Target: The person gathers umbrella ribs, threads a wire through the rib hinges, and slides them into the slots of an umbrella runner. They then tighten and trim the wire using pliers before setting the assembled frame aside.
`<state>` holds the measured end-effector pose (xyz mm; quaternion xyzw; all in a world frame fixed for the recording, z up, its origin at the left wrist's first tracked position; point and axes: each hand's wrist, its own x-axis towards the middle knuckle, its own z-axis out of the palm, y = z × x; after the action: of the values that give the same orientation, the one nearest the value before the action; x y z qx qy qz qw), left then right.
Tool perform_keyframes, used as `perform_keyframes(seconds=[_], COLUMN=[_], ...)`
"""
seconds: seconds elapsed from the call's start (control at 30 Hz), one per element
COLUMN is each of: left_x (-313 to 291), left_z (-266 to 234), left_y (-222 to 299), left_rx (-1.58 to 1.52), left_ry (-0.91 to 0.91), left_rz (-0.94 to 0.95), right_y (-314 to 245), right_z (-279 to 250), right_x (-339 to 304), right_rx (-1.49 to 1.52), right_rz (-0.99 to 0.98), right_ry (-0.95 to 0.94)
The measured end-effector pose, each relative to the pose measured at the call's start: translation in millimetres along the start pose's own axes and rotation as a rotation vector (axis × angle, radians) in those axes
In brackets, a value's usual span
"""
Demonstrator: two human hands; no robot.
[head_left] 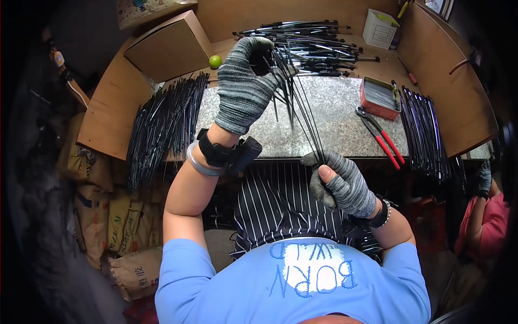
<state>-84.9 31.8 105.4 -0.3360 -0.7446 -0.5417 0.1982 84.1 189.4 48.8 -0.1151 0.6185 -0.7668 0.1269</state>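
Both my hands wear grey striped knit gloves. My left hand [243, 89] is raised over the worktop, its fingers curled and pinching the upper part of a small bunch of thin black strips [311, 125]. Some shorter strip ends dangle below those fingers. Lower down, at the worktop's front edge, my right hand [348, 183] is closed round the bunch's lower ends, with a bare thumb tip pressed on them. The strips run at a slant between the two hands. Their ends inside my right hand are hidden.
A pile of black strips [170, 119] lies left, another bundle [423, 127] right. Long black and silver pieces [318, 46] are heaped behind. Red-handled pliers [383, 140] lie by a red tin [380, 97]. A cardboard box [170, 46], a green ball [215, 61] and wooden side panels [453, 81] surround the worktop.
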Motion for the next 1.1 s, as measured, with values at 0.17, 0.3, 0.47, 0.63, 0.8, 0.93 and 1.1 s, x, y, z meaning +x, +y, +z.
perform_keyframes(seconds=[0.17,0.3,0.47,0.63,0.8,0.93,1.1], left_x=[0.3,-0.7,-2.3,-8.6,-5.5,3.5,-6.1], left_z=[0.3,0.5,4.2,-5.4,10.0,-1.7,15.2], left_y=[2.4,-3.1,-3.6,-3.4,-15.5,-5.9,-0.2], left_rx=[0.107,-0.027,-0.302,-0.042,0.187,-0.281,-0.263], left_ry=[-0.023,-0.018,-0.092,-0.089,0.230,-0.221,-0.115], left_rz=[0.002,0.017,-0.065,0.044,0.466,0.164,0.290], right_y=[4.1,2.8,2.8,-0.5,5.1,17.7,-0.9], right_z=[-0.3,0.8,3.9,3.2,10.0,14.2,1.6], right_x=[2.9,1.9,2.7,2.0,-4.0,-14.0,-8.0], right_rx=[-0.007,-0.005,0.025,0.032,-0.013,-0.063,0.041], right_rz=[-0.040,-0.017,-0.006,0.024,0.050,0.007,0.001], right_ry=[0.004,-0.003,0.020,-0.007,-0.101,-0.140,-0.040])
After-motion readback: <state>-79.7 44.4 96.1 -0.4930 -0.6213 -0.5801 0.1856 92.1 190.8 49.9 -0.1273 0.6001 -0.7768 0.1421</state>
